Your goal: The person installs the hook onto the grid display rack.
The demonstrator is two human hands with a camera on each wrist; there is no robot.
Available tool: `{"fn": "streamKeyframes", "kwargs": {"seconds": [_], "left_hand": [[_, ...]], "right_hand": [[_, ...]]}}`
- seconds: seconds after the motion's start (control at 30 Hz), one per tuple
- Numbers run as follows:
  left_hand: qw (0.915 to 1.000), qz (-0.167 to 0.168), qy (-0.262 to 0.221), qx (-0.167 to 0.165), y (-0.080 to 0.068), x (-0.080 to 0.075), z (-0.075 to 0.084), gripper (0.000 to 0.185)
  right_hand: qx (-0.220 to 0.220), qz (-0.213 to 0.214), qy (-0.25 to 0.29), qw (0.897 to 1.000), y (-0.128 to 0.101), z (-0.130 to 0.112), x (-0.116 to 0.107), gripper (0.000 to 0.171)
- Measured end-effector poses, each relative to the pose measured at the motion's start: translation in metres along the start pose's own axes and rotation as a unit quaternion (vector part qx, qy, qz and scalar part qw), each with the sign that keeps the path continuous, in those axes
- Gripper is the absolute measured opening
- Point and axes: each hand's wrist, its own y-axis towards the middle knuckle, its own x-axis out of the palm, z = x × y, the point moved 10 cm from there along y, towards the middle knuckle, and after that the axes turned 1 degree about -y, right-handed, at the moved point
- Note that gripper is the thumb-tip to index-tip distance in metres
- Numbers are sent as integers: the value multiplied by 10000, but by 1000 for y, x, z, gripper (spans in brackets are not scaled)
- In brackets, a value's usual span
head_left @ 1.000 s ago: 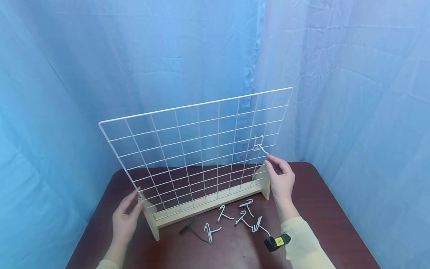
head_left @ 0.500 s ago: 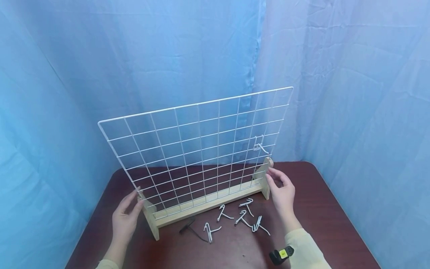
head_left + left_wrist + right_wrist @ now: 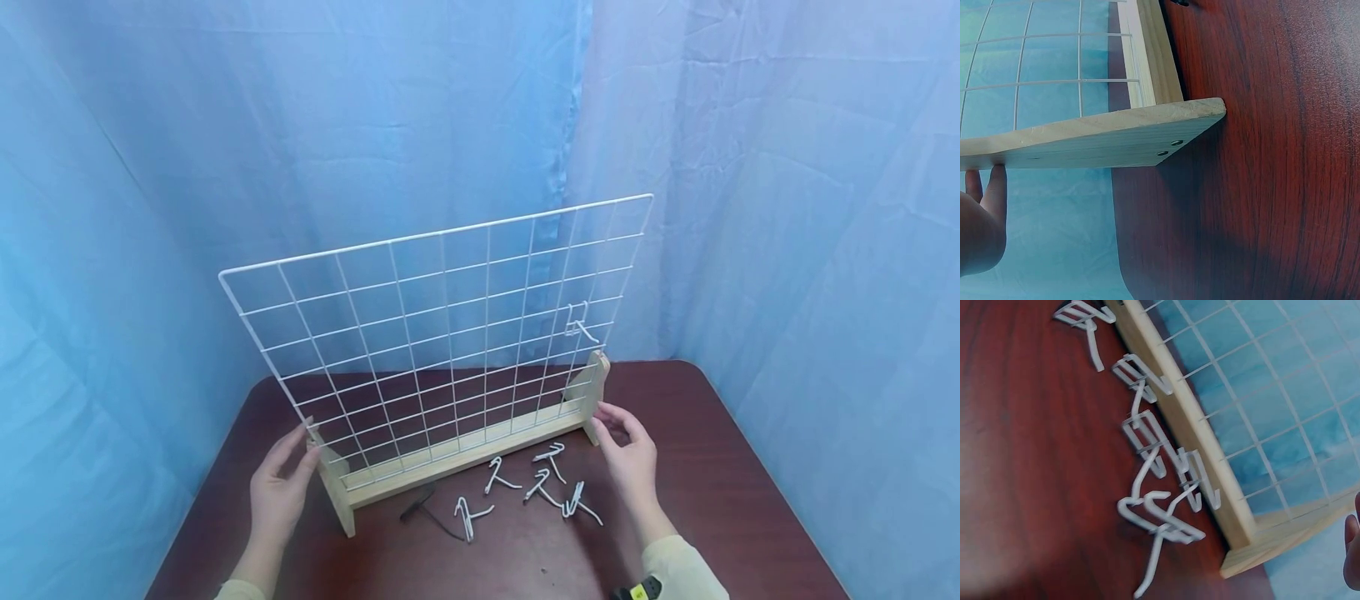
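Note:
A white wire grid panel (image 3: 465, 333) stands in a pale wooden stand (image 3: 461, 458) with a board at each end. My left hand (image 3: 281, 483) holds the upper part of the left end board between thumb and fingers. In the left wrist view its fingertips meet the board's outer face. My right hand (image 3: 630, 450) has thumb and index finger at the edge of the right end board, pinching it lower down. One white wire hook (image 3: 581, 327) hangs on the grid near its right side, apart from the hand.
Several white hooks, among them a front one (image 3: 468, 518) and a right one (image 3: 577, 502), lie before the stand on the dark red table (image 3: 720, 500). A black hook (image 3: 427, 508) lies left of them. Blue curtains (image 3: 480, 125) surround the table.
My right hand has left the tip of the hung hook and moved down along the right end board. The hook stays on the grid. My left hand keeps its place.

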Motion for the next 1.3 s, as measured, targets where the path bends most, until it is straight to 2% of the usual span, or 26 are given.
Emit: {"fn": "streamKeyframes", "kwargs": {"seconds": [0.23, 0.53, 0.9, 1.13, 1.3], "left_hand": [[10000, -8, -12, 37, 0, 0, 0, 39], [9999, -1, -82, 97, 0, 0, 0, 39], [9998, -20, -191, 23, 1, 1, 0, 39], [10000, 4, -12, -66, 1, 0, -3, 39], [9999, -4, 49, -139, 1, 0, -5, 39]], "right_hand": [[34, -204, -160, 9997, -21, -15, -5, 26], [140, -241, -554, 9981, -29, 42, -15, 27], [-82, -487, -1737, 9836, -47, 67, -25, 29], [-634, -647, -2275, 9695, -64, 71, -30, 33], [-1070, -843, -2436, 9603, -74, 71, -28, 35]]}}
